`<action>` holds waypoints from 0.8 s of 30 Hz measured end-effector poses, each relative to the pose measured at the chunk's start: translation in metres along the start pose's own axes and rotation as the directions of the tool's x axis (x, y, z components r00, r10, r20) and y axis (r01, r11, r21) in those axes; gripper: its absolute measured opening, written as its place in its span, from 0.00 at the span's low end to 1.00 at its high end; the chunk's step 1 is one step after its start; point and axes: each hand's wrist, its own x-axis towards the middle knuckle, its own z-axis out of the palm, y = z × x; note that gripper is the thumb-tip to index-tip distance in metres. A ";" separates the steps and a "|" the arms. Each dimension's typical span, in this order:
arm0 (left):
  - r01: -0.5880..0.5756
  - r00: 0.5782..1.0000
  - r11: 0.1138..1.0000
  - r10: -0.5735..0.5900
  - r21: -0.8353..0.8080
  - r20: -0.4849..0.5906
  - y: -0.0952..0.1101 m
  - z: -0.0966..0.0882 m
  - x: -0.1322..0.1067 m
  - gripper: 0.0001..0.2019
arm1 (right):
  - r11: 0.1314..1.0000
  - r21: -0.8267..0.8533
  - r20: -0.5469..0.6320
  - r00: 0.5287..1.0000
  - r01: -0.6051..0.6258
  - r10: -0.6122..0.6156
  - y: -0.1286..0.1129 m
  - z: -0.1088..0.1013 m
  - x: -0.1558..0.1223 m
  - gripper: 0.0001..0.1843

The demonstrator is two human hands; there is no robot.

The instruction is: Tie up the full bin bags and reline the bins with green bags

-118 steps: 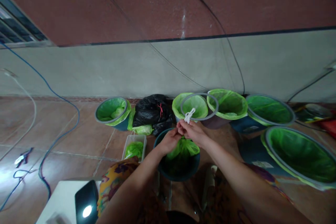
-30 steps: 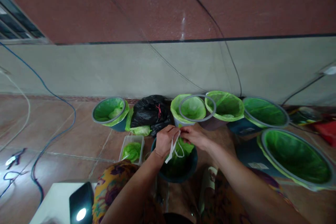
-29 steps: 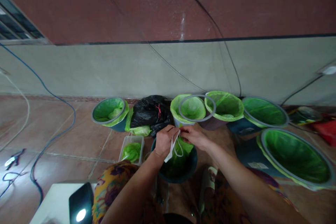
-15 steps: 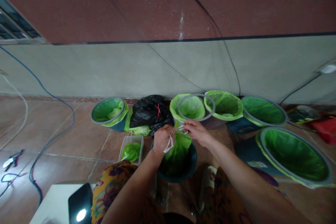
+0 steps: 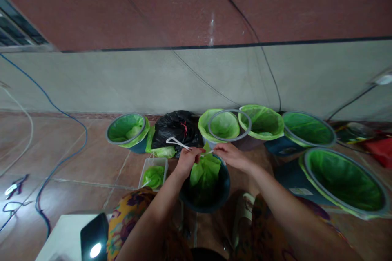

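Observation:
A green garbage bag (image 5: 204,173) stands gathered inside a dark trash can (image 5: 225,191) between my knees. My left hand (image 5: 189,161) is closed on the bag's white drawstring (image 5: 177,142), whose loop sticks out to the left. My right hand (image 5: 228,154) pinches the drawstring on the other side, so a short stretch of it runs between both hands above the gathered neck of the bag. The fingertips are partly hidden from this angle.
Several bins with green liners, such as the right one (image 5: 346,181) and left one (image 5: 125,129), line the wall. A black bag (image 5: 168,130) and a clear box (image 5: 165,169) sit at centre left. A phone (image 5: 94,236) lies on a white surface (image 5: 61,234).
The drawstring loop that hung below my left hand now points up and left. My left hand has turned and moved slightly right; the bag's top is drawn in narrower.

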 end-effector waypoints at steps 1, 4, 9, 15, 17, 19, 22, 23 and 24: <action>0.024 1.000 0.996 -0.023 -0.082 0.017 0.000 0.002 -0.001 0.11 | 0.998 0.066 0.016 1.000 0.020 -0.021 -0.003 0.000 -0.001 0.14; 0.040 0.997 0.980 -0.027 -0.194 0.068 0.000 0.007 -0.002 0.14 | 0.971 0.233 0.069 0.994 0.062 -0.080 -0.011 -0.001 -0.006 0.15; -0.064 0.965 0.989 0.096 -0.134 0.244 0.001 0.005 -0.003 0.11 | 0.933 0.352 0.098 0.988 0.076 -0.118 -0.021 0.000 -0.009 0.16; -0.206 0.927 0.978 0.186 0.029 0.325 -0.003 0.006 -0.002 0.13 | 0.823 0.568 0.081 0.995 0.000 -0.056 -0.026 -0.002 -0.009 0.24; -0.221 0.926 0.973 0.189 0.064 0.326 -0.004 0.007 -0.002 0.14 | 0.731 0.681 0.055 0.999 -0.038 0.001 -0.025 -0.003 -0.009 0.29; -0.212 0.930 0.974 0.179 0.073 0.323 -0.004 0.008 -0.002 0.14 | 0.674 0.735 0.043 0.997 -0.073 0.061 -0.022 -0.003 -0.008 0.32; -0.206 0.926 0.977 0.177 0.053 0.332 -0.003 0.009 -0.003 0.14 | 0.720 0.684 0.117 0.992 -0.119 0.052 -0.017 0.002 -0.007 0.25; -0.210 0.925 0.977 0.182 0.048 0.333 -0.003 0.009 -0.003 0.14 | 0.763 0.635 0.154 0.988 -0.122 0.030 -0.015 0.005 -0.007 0.23; -0.214 0.927 0.976 0.188 0.046 0.325 -0.003 0.010 -0.003 0.14 | 0.809 0.577 0.180 0.984 -0.114 0.010 -0.014 0.007 -0.007 0.21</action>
